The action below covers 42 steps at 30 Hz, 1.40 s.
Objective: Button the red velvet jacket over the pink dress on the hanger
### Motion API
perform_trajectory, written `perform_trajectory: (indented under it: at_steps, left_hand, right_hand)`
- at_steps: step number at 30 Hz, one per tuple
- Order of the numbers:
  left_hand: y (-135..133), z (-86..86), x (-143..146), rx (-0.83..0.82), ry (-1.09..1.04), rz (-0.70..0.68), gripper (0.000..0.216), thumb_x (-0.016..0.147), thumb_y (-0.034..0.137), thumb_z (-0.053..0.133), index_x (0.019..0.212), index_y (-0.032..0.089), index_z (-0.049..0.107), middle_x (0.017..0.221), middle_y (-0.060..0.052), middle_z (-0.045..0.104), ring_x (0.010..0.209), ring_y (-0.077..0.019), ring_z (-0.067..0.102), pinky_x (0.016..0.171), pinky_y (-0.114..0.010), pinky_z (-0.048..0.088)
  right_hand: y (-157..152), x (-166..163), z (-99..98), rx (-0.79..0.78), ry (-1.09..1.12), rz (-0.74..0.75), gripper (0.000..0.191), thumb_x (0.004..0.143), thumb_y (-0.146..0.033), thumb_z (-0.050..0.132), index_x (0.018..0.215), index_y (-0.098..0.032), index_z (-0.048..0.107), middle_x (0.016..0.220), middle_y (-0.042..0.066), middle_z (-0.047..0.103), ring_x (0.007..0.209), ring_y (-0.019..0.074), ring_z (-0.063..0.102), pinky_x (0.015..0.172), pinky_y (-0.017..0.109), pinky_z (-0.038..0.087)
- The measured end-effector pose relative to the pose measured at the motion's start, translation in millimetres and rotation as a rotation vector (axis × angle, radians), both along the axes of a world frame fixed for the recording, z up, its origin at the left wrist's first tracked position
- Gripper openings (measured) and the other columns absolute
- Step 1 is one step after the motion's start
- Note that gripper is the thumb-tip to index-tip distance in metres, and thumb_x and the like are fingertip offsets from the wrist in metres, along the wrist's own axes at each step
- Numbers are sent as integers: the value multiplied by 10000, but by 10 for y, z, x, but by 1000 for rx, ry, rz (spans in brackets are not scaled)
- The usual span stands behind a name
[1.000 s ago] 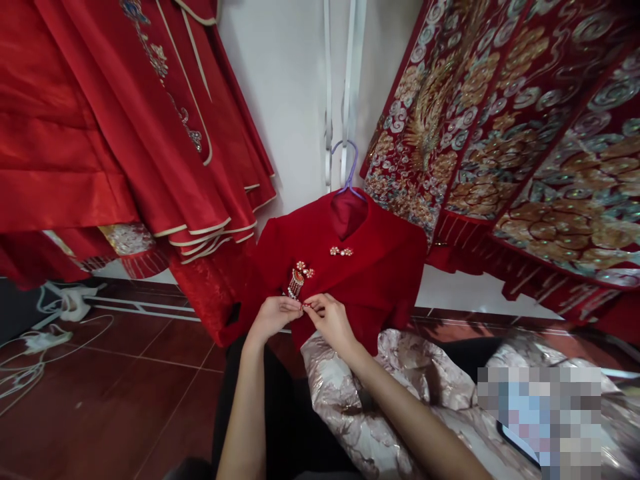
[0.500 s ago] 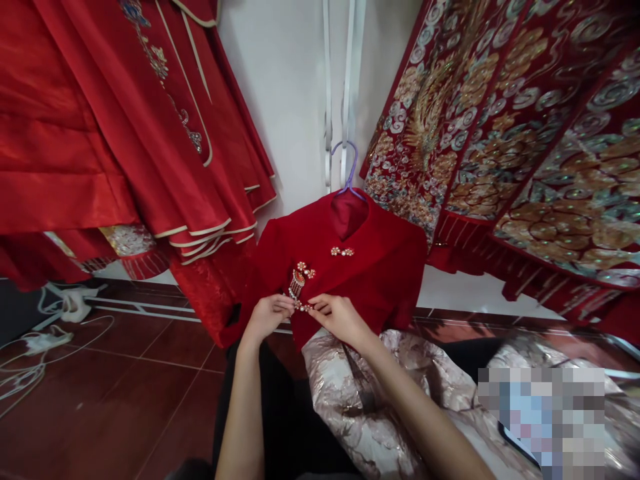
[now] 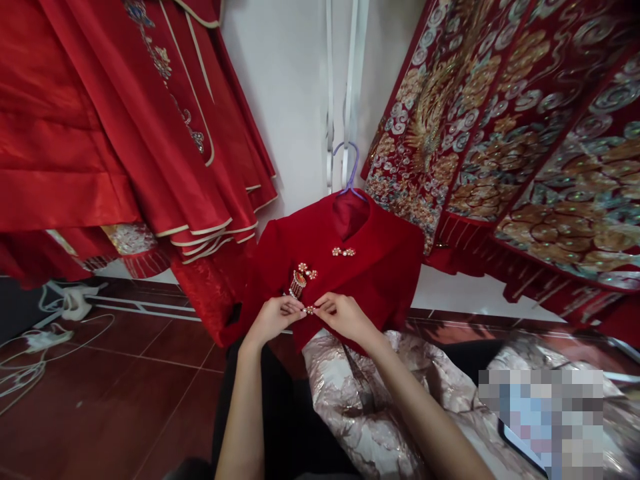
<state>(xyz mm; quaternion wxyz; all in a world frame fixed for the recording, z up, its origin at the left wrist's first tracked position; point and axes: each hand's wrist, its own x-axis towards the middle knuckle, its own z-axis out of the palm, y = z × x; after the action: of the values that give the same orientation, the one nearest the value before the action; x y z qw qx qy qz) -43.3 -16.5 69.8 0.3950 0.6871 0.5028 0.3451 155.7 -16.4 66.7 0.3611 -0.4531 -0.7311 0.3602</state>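
A red short-sleeved jacket (image 3: pixel 383 273) hangs by its neck from a purple hanger (image 3: pixel 355 167) in front of me. My left hand (image 3: pixel 270 321) pinches the left end of a small beaded clasp (image 3: pixel 309 311) low on the jacket's front. The fingertips of my right hand (image 3: pixel 345 316) are closed on its right end, close to the left fingertips. Whether its two halves are hooked together I cannot tell. Just above my left fingers sits a tasselled, beaded ornament (image 3: pixel 299 281). Another flower-shaped clasp (image 3: pixel 343 252) lies below the collar.
Red garments (image 3: pixel 150 133) hang at left, a heavily embroidered red garment (image 3: pixel 505 133) at right. Pale, shiny patterned fabric (image 3: pixel 350 400) lies over my lap, with a phone (image 3: pixel 523 447) beside a blurred patch. White cables (image 3: pixel 30 367) lie on the tiled floor.
My hands have drawn closer together at the lower clasp, the left shifting slightly right. Less of the clasp shows between the fingertips. The jacket hangs almost as before.
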Motion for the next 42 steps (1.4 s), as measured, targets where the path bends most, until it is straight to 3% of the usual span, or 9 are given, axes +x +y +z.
perform_trajectory:
  at_steps: [7, 12, 17, 21, 24, 26, 32, 36, 42]
  left_hand:
    - [1, -10, 17, 65, -16, 32, 235, 681, 361, 731, 764, 155, 653, 760, -38, 681, 722, -154, 635, 706, -264, 503]
    - [19, -53, 33, 114, -19, 21, 205, 726, 340, 694, 740, 157, 604, 737, -20, 655, 710, -144, 624, 703, -265, 499]
    - [13, -72, 27, 47, -36, -15, 241, 691, 325, 726, 786, 153, 588, 716, -5, 608, 684, -125, 588, 667, -246, 479]
    - [-25, -5, 50, 21, -129, 44, 403, 607, 324, 796, 917, 161, 598, 830, -19, 616, 772, -131, 587, 718, -252, 486]
    - [34, 55, 146, 14, -328, 94, 393, 708, 376, 721, 1030, 169, 629, 953, -53, 642, 843, -143, 597, 762, -269, 488]
    - [130, 74, 251, -62, -528, 115, 380, 749, 389, 682, 1050, 160, 649, 960, -68, 664, 836, -149, 613, 790, -293, 495]
    - [354, 61, 508, -253, -919, 202, 187, 719, 214, 715, 880, 117, 717, 1039, -106, 702, 866, -138, 650, 899, -286, 476]
    - [338, 50, 501, -299, -965, 211, 181, 749, 222, 690, 896, 125, 733, 1006, -107, 720, 881, -134, 659, 889, -261, 483]
    - [371, 27, 528, -228, -891, 283, 205, 668, 260, 752, 819, 123, 736, 974, -115, 728, 850, -141, 671, 858, -264, 486]
  right_hand:
    - [33, -115, -111, -5, 93, -72, 172, 690, -260, 740, 791, -165, 639, 770, 41, 709, 709, 154, 675, 682, 260, 544]
    - [36, -169, -160, 5, 119, -94, 153, 713, -271, 722, 774, -165, 630, 752, 34, 704, 698, 146, 674, 683, 256, 539]
    - [66, -161, -168, -10, 130, -91, 138, 707, -245, 716, 782, -160, 637, 762, 37, 704, 707, 143, 670, 700, 258, 534]
    - [103, 66, -43, -168, 146, 126, 223, 665, -289, 754, 793, -144, 642, 743, 36, 693, 704, 146, 657, 698, 268, 523]
    - [102, 340, 112, -355, 140, 404, 317, 630, -333, 788, 827, -133, 639, 763, 37, 692, 703, 137, 645, 690, 265, 510]
    - [89, 501, 202, -396, 114, 500, 338, 624, -341, 796, 842, -136, 641, 789, 32, 690, 719, 129, 638, 696, 260, 500]
    - [73, 685, 284, -363, 106, 493, 321, 638, -338, 790, 846, -150, 635, 793, 17, 682, 738, 125, 633, 710, 268, 488]
    - [82, 681, 280, -358, 107, 492, 324, 637, -341, 792, 843, -147, 633, 774, 10, 671, 720, 116, 620, 696, 264, 485]
    - [85, 634, 256, -360, 132, 514, 336, 645, -365, 783, 846, -147, 625, 792, 14, 672, 722, 116, 619, 706, 274, 495]
